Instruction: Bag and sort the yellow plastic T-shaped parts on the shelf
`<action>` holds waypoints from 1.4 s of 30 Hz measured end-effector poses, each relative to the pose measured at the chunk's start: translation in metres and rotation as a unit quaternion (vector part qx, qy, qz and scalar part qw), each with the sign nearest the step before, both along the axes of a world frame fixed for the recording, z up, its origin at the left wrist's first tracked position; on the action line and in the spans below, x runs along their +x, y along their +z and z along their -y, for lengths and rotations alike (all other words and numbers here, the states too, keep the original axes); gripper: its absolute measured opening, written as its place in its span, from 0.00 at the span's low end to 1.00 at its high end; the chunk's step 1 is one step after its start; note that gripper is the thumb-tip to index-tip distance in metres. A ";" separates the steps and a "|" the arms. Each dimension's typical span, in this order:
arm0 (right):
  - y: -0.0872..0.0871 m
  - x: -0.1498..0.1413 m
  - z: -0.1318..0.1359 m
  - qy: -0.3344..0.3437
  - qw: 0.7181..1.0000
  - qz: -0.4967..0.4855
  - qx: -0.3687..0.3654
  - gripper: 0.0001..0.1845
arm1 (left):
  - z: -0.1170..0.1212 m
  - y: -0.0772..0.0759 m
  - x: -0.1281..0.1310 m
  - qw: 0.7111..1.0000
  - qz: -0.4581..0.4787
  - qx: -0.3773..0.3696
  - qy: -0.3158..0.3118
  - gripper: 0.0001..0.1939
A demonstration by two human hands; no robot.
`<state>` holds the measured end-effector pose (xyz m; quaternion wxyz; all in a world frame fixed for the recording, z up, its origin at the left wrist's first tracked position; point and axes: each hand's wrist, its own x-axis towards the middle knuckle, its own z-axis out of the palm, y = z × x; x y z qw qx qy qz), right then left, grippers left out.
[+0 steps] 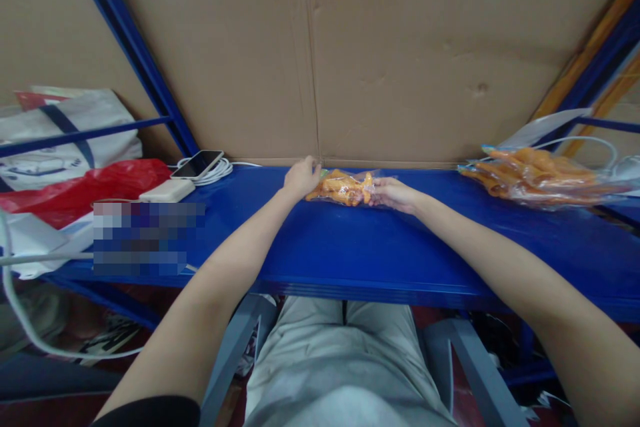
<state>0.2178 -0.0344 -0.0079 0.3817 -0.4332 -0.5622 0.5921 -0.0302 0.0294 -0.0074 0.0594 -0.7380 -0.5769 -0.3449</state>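
Note:
A small clear bag of orange pieces [345, 187] lies on the blue table [350, 247] near the cardboard wall. My left hand [301, 178] is closed on the bag's left end, fingers curled over it. My right hand [395, 194] grips the bag's right end, fingers pressed on the plastic. Both forearms reach straight across the table from my lap.
A pile of clear bags with orange items [540, 177] lies at the right. A phone [199, 164] on a coiled white cable, a white power bank [167, 191] and a red bag [85, 187] lie at the left. Cardboard [400, 47] backs the table.

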 end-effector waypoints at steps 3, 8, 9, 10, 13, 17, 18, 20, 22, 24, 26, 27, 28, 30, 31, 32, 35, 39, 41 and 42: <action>-0.001 0.001 -0.003 0.001 1.000 0.007 0.001 0.06 | -0.002 0.001 -0.011 0.993 -0.053 -0.089 0.063 0.18; 0.001 0.001 -0.003 -0.014 1.000 -0.001 -0.021 0.12 | 0.006 0.009 -0.006 0.983 -0.072 -0.167 0.005 0.23; 0.002 0.001 -0.002 -0.015 1.000 -0.007 -0.024 0.13 | 0.008 0.011 -0.003 0.982 -0.066 -0.175 -0.005 0.24; 0.002 0.002 -0.002 -0.014 0.999 -0.015 -0.025 0.13 | 0.010 0.012 -0.001 0.981 -0.057 -0.183 -0.012 0.24; 0.003 0.005 -0.001 -0.015 0.999 -0.032 -0.026 0.12 | 0.013 0.012 0.003 0.975 -0.007 -0.219 -0.028 0.26; 0.002 0.008 -0.003 -0.024 0.999 -0.033 -0.026 0.11 | 0.013 0.009 0.006 0.964 0.058 -0.257 -0.048 0.27; 0.002 0.008 -0.004 -0.021 0.999 -0.034 -0.024 0.10 | 0.014 0.009 0.006 0.963 0.063 -0.257 -0.055 0.27; 0.001 0.009 -0.005 -0.016 0.999 -0.029 -0.023 0.08 | 0.015 0.009 0.008 0.965 0.056 -0.248 -0.069 0.28; 0.001 0.009 -0.006 -0.016 1.000 -0.010 -0.022 0.07 | 0.018 0.011 0.010 0.968 0.037 -0.236 -0.081 0.28; 0.000 0.010 -0.007 -0.012 1.000 0.014 -0.012 0.07 | 0.022 0.013 0.011 0.971 0.017 -0.223 -0.084 0.27; 0.000 0.012 -0.007 -0.005 0.999 0.048 0.008 0.11 | 0.024 0.015 0.012 0.975 -0.002 -0.210 -0.079 0.26; 0.000 0.013 -0.007 -0.001 0.997 0.070 0.020 0.14 | 0.025 0.015 0.012 0.976 -0.011 -0.203 -0.076 0.25; 0.001 0.013 -0.007 0.001 0.995 0.094 0.031 0.17 | 0.025 0.015 0.012 0.977 -0.020 -0.198 -0.074 0.24; 0.002 0.014 -0.006 -0.001 0.988 0.143 0.050 0.21 | 0.024 0.014 0.011 0.979 -0.041 -0.184 -0.075 0.23; 0.002 0.014 -0.005 -0.005 0.985 0.163 0.059 0.21 | 0.023 0.013 0.011 0.981 -0.053 -0.171 -0.075 0.23; 0.003 0.014 -0.005 -0.011 0.982 0.179 0.066 0.21 | 0.022 0.013 0.010 0.983 -0.067 -0.154 -0.074 0.22; 0.005 0.013 -0.002 -0.017 0.974 0.212 0.079 0.20 | 0.020 0.011 0.010 0.985 -0.112 -0.109 -0.069 0.22; 0.006 0.012 0.000 -0.016 0.968 0.232 0.092 0.17 | 0.023 0.013 0.013 0.981 -0.159 -0.102 -0.039 0.24; 0.006 0.011 0.002 -0.018 0.967 0.235 0.096 0.16 | 0.026 0.014 0.017 0.979 -0.176 -0.104 -0.021 0.24; 0.007 0.011 0.003 -0.018 0.967 0.236 0.096 0.15 | 0.027 0.014 0.018 0.977 -0.184 -0.105 -0.014 0.25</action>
